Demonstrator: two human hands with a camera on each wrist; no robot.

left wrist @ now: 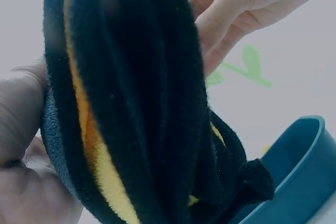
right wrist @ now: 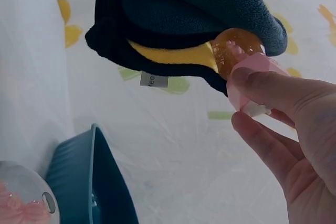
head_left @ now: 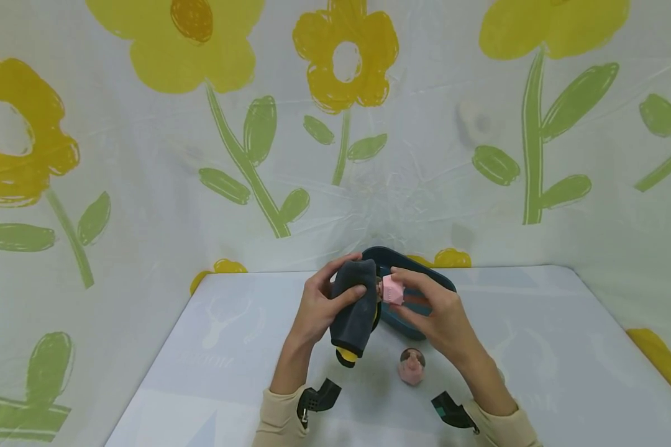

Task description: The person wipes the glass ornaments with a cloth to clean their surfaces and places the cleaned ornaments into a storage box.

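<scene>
My left hand [head_left: 320, 304] grips a folded dark grey-blue cloth [head_left: 353, 304] with black edging and a yellow inner side. With thumb and fingers my right hand [head_left: 444, 310] pinches the faceted pink base of a small snow globe [head_left: 393, 290]. In the right wrist view, the globe's clear dome [right wrist: 233, 43] sits against the cloth's fold, partly covered by it. The left wrist view shows the cloth [left wrist: 136, 103] close up, hiding the globe. A second pink-based snow globe [head_left: 411, 369] lies on the table below my hands.
Behind my hands stands a dark blue oblong basin [head_left: 450, 284], partly hidden by them; its wall shows in the right wrist view. The pale table [head_left: 218, 372] reaches out on both sides. A flower-printed white sheet [head_left: 425, 186] hangs behind and around it.
</scene>
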